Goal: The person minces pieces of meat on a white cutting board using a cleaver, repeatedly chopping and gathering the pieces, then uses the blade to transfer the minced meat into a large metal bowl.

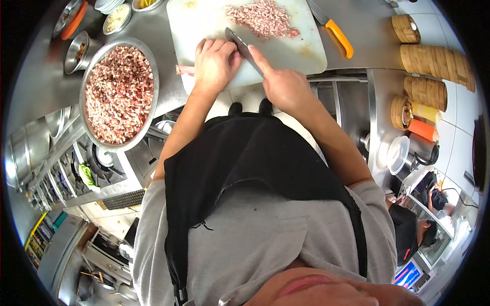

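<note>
My right hand grips a kitchen knife, its index finger laid along the spine. The handle is hidden in the fist. My left hand rests with curled fingers right beside the blade, on a white cutting board. From under its wrist side sticks out the end of a strip of raw meat; the rest is hidden by the hand. Beyond the knife, a pile of diced raw meat lies on the board. To the left, a large metal bowl is full of diced meat.
A second knife with an orange handle lies right of the board. Small bowls, one with chopped white food, stand at the upper left. Bamboo steamers and squeeze bottles line the right. A co-worker is behind at the right.
</note>
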{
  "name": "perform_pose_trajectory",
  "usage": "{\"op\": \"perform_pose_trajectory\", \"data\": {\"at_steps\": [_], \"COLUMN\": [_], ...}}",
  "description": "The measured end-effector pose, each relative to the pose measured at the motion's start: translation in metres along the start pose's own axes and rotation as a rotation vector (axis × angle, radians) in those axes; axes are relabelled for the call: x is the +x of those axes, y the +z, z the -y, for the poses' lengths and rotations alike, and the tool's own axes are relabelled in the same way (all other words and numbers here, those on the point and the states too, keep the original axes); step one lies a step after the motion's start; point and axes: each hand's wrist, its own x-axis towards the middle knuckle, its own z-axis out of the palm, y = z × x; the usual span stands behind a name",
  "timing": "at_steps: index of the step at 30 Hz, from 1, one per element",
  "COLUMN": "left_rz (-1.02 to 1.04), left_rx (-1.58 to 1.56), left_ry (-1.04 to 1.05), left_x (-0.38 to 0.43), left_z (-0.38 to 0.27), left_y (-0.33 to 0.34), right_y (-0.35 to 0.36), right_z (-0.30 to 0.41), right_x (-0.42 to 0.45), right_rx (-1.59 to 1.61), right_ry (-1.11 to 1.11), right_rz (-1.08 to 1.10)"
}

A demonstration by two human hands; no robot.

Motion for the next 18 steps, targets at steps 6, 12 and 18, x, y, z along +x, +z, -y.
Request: {"op": "perform_pose_trajectory", "data": {"at_steps": [6, 12, 18], "left_rz": [0.018, 0.166, 0.345], "left_rx": [0.020, 0.081, 0.148], "left_ry": [0.014, 0.131, 0.241], "left_x": [0.002, 0.017, 0.030], "left_z": [-0.002, -0.003, 0.002], "left_y": [-0.001, -0.023, -0.023], "right_y": [0.007, -0.027, -0.023], "right_z": [-0.012, -0.024, -0.034], "right_x": [0.043, 0.016, -0.021], "right_rx": [0.176, 0.240, 0.234], "right_ry": [-0.056, 0.108, 0.191], "right_rz": [-0.149, -0.133, -0.100]}}
